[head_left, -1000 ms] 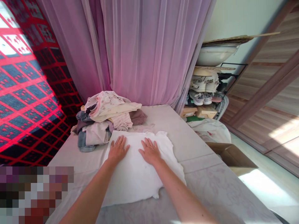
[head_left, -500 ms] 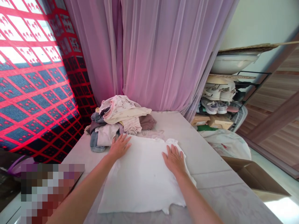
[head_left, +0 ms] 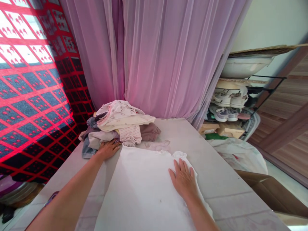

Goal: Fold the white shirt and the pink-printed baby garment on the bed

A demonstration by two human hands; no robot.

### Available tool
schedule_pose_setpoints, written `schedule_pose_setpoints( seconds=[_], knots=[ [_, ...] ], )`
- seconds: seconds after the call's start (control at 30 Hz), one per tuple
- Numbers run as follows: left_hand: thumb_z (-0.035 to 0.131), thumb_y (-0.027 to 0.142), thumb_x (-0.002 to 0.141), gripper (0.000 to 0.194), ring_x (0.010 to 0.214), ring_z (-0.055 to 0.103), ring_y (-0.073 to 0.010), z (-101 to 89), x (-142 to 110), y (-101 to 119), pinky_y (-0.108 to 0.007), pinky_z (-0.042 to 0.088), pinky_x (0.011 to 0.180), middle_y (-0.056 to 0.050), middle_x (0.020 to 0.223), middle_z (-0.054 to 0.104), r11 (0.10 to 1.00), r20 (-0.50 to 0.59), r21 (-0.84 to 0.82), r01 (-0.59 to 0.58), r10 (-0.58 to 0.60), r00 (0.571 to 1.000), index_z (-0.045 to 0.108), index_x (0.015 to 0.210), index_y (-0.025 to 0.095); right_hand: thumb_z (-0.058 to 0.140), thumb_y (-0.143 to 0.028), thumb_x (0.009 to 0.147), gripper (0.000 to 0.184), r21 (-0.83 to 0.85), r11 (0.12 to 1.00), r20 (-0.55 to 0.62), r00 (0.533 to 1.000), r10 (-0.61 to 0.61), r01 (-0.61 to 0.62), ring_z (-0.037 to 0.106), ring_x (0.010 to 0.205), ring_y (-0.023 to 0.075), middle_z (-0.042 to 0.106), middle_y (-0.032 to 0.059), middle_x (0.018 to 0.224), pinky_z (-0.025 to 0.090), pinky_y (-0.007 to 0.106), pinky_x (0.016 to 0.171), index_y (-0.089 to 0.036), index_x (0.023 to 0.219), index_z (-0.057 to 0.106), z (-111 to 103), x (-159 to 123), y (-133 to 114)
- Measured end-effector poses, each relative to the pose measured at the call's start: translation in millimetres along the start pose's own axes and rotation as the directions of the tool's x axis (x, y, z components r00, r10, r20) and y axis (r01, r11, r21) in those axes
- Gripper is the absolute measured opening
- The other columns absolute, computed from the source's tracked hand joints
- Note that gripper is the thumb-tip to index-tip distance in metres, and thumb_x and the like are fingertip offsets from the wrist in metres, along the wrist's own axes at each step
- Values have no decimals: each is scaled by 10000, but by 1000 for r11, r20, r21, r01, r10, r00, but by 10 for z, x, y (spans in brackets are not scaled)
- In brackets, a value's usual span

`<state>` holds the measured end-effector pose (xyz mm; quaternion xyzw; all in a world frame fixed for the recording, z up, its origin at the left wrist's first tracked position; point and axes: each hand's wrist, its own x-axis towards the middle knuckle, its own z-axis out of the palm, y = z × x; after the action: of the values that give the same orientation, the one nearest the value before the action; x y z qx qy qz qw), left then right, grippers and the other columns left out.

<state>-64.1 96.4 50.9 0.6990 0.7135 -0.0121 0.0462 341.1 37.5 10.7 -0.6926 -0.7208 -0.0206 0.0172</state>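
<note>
A white garment (head_left: 149, 186), perhaps a shirt, is spread flat on the pale table (head_left: 192, 138); its near edge runs out of the picture. Palm down on its right side rests my right hand (head_left: 184, 179), fingers stretched out and holding nothing. My left hand (head_left: 108, 150) lies off the cloth, just past its upper left corner, against the front of a heap of clothes (head_left: 122, 122). Its fingers are extended, with the tips close to a light grey piece at the bottom of the heap.
Purple curtains (head_left: 154, 64) hang behind the table. A red and dark checked cloth (head_left: 31, 96) covers the left side. To the right stand a shoe rack (head_left: 271, 89) with shoes and a white basin (head_left: 245, 67), and an open cardboard box (head_left: 271, 192).
My left hand has slid left off the white garment to the clothes heap. My right hand stays on the garment. The view has shifted slightly, so the cloth appears lower.
</note>
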Motion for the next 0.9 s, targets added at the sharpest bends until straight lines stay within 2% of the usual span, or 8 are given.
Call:
schedule_pose_setpoints(
  seconds=[0.17,0.3,0.43,0.5,0.57,0.67,0.77,0.9],
  knots=[
    [328,439,933,473,1370,356,-285,6,91,7,-538,218,1104,-53,1487,432,1000,-61,4,21,-21,998,494,1364,336,330,-459,947,569,-1,1000,-7,1000,1,-1,244,1418,276,301,124,1542,169,521,1121,-192,1446,390,14,3,3],
    [377,392,908,443,1273,455,-310,-41,-63,251,-520,311,1052,-105,1422,495,999,-163,23,48,-44,986,583,1273,247,335,-454,946,567,8,1000,9,1000,3,-3,249,1415,280,304,133,1538,170,522,1119,-188,1443,392,-15,6,-5],
    [364,222,876,420,1164,531,-233,-135,-188,538,-374,390,1010,-76,1280,601,990,-272,-20,-137,127,954,621,1208,249,325,-449,950,566,4,1000,12,1000,3,-3,255,1412,272,306,125,1539,186,517,1115,-185,1446,390,-58,2,-18],
    [353,106,822,515,1229,488,-197,-175,-157,593,-350,350,1057,-30,1311,594,965,-235,-34,-261,246,940,611,1230,287,319,-445,952,565,4,1000,13,1000,7,-7,256,1412,273,305,124,1540,188,520,1114,-182,1447,389,-65,1,-20],
    [371,51,768,594,1302,428,-180,-193,-71,560,-375,282,1110,22,1360,568,955,-133,-20,-297,291,947,604,1236,334,320,-448,951,570,11,1000,18,1000,8,-8,253,1413,278,303,129,1540,185,524,1114,-179,1449,387,-62,3,-19],
    [381,58,783,603,1351,379,-194,-165,86,410,-438,193,1144,34,1423,514,965,-52,53,-257,259,964,582,1263,362,327,-456,948,578,13,1000,23,1000,10,-10,250,1413,283,303,135,1539,180,524,1117,-176,1451,383,-46,6,-12],
    [343,77,830,584,1372,352,-208,-91,228,306,-467,134,1153,0,1456,477,979,-95,71,-189,195,976,555,1304,343,320,-457,948,572,5,1000,17,1000,7,-7,247,1413,279,302,127,1541,178,520,1118,-191,1450,383,-35,6,-6],
    [329,91,845,552,1376,344,-234,-48,385,355,-526,99,1148,-32,1439,496,997,-130,10,-76,77,988,573,1288,313,318,-461,948,571,5,1000,17,1000,11,-11,244,1413,276,298,122,1543,178,516,1118,-200,1451,382,-36,8,-8]
  ],
)
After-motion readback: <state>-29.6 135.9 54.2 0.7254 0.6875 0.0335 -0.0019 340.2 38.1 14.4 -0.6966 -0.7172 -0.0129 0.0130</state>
